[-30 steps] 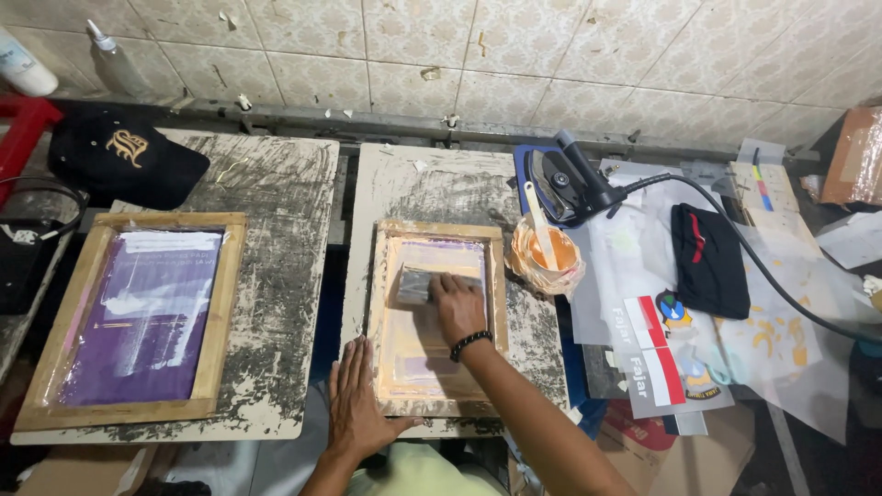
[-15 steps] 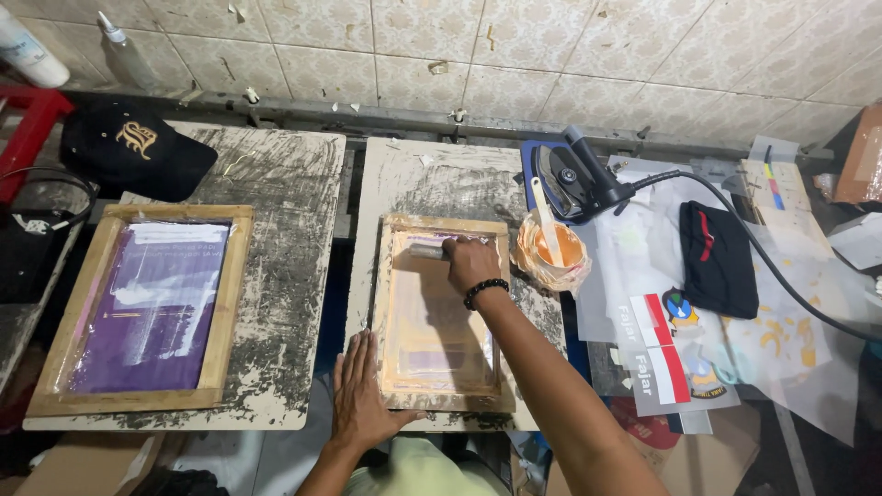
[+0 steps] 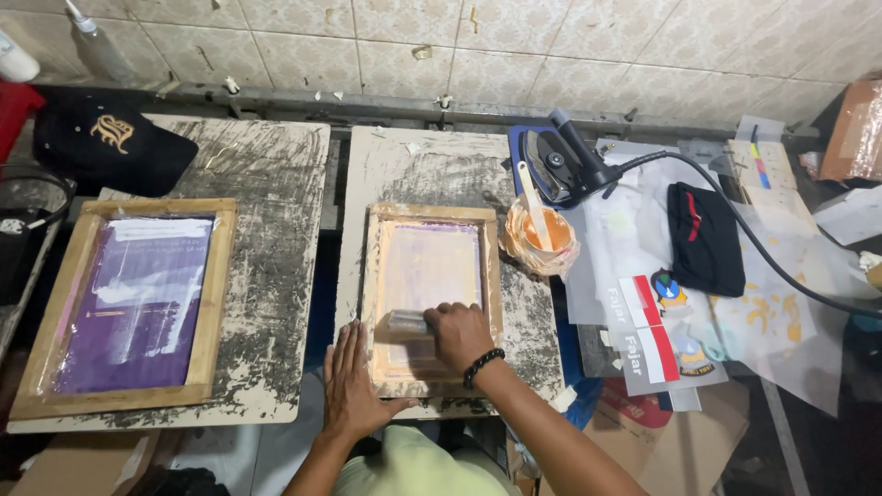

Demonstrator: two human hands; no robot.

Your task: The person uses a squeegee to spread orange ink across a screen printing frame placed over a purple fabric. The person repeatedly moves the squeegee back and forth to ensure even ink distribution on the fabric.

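Right hand (image 3: 459,332) gripping squeegee (image 3: 407,321) on wooden screen frame (image 3: 432,213); left hand (image 3: 351,381) flat, open, pressing frame's near corner

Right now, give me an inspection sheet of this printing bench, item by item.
Surface: two ink-smeared boards side by side.
Job's things: wooden screen frame lies flat on the right board; squeegee rests on its mesh near the front edge.
Clutter: second frame with purple mesh on the left board; orange ink cup with a spatula; black cap; clothes iron; printed sheets; dark folded cloth.
Grippers: right hand grips the squeegee; left hand lies flat on the frame's front left corner.
Cables: black iron cord runs across the papers.
Surroundings: tiled wall, spray bottle, cardboard below.
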